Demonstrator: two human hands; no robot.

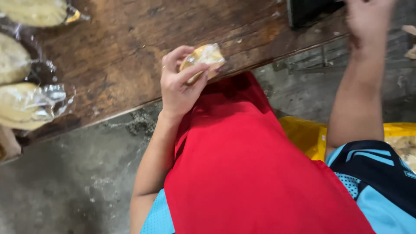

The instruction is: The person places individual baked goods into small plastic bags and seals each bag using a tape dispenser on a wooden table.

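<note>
My left hand (180, 82) grips a small round yellow pastry (203, 57) wrapped in clear plastic, held just above the near edge of a dark wooden table (121, 47). My right hand (368, 19) is raised at the top right, blurred, next to a dark box (310, 11) on the table; what it holds, if anything, does not show. A red apron (251, 164) covers my lap below both arms.
Several plastic-wrapped yellow pastries (26, 104) lie at the table's left end. A yellow container (305, 136) sits by my right side. Grey concrete floor (73, 182) lies under the table.
</note>
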